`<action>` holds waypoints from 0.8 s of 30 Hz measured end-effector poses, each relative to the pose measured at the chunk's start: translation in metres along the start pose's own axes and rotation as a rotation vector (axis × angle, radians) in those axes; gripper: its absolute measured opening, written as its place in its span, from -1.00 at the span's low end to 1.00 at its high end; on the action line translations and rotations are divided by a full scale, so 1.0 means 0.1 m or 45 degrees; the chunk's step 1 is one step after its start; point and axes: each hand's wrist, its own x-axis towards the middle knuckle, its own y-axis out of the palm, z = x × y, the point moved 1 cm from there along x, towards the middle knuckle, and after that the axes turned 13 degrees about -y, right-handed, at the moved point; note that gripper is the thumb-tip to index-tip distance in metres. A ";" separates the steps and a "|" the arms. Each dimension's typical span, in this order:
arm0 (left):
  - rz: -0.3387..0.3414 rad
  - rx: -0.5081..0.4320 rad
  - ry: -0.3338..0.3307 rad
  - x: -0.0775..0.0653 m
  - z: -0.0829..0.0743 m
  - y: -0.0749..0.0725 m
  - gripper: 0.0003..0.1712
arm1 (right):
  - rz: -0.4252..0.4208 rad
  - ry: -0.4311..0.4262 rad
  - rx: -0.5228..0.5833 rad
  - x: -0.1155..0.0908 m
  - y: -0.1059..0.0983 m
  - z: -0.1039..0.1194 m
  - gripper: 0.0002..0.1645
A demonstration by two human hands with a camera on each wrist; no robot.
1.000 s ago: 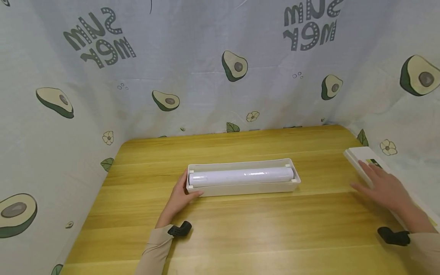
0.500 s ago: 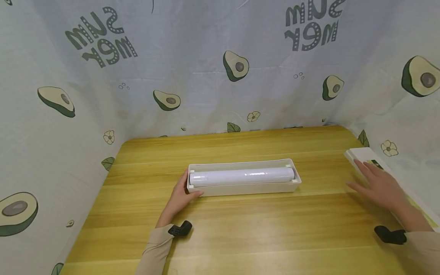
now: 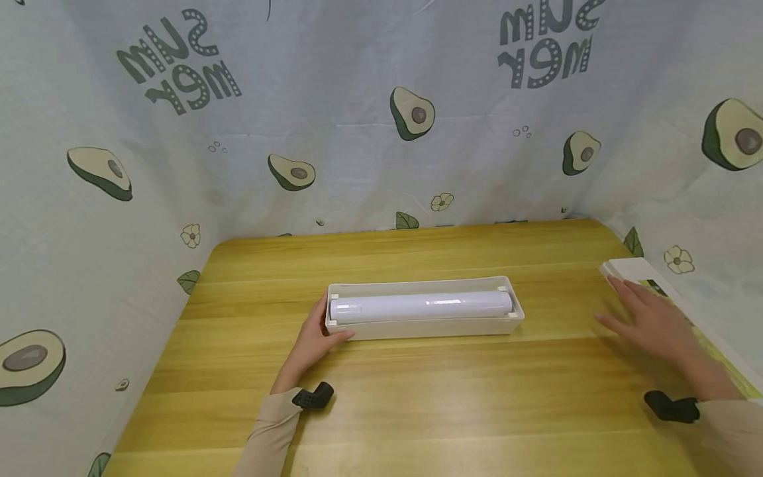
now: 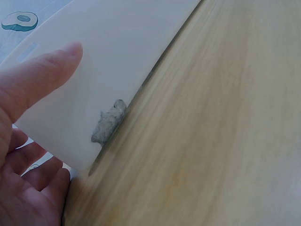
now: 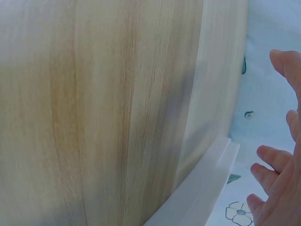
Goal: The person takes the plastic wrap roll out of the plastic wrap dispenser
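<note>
In the head view, a long white box (image 3: 429,329) lies mid-table with its top uncovered. Inside it runs a shiny white roll of film (image 3: 417,307), seated between small corner tabs. My left hand (image 3: 308,341) grips the box's left end, thumb on the front wall and fingers round the end. A grey putty-like lump (image 4: 109,125) sticks to the box's lower edge in the left wrist view. At the right, my right hand (image 3: 652,324) hovers with spread fingers above a long, flat white lid-like piece (image 3: 626,267) bearing a green and yellow label, holding nothing.
The wood-grain table (image 3: 417,397) has rounded far corners. An avocado-print curtain (image 3: 346,146) hangs behind it and along both sides. The lid-like piece lies along the table's right edge, close to the curtain.
My right hand has drifted slightly left over the lid-like piece, still open. The left hand and the box stay in place; the head view has shifted a little.
</note>
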 end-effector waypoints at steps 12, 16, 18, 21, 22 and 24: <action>0.017 -0.010 -0.008 -0.01 -0.01 0.00 0.12 | 0.003 -0.024 0.031 0.01 0.03 0.02 0.06; 0.017 0.012 -0.007 -0.01 0.00 0.00 0.10 | 0.001 -0.024 0.028 0.01 0.06 0.01 0.05; 0.014 0.010 -0.010 0.00 -0.01 0.00 0.11 | -0.006 -0.035 0.029 0.01 0.07 0.01 0.05; -0.001 0.000 -0.022 0.00 -0.01 0.00 0.12 | -0.027 -0.065 0.042 0.05 0.07 0.02 0.04; -0.007 -0.002 -0.027 0.00 -0.01 0.00 0.13 | -0.033 -0.076 0.045 0.06 0.06 0.02 0.04; -0.018 -0.008 -0.034 0.01 -0.01 0.00 0.14 | -0.039 -0.093 0.055 0.09 0.06 0.03 0.03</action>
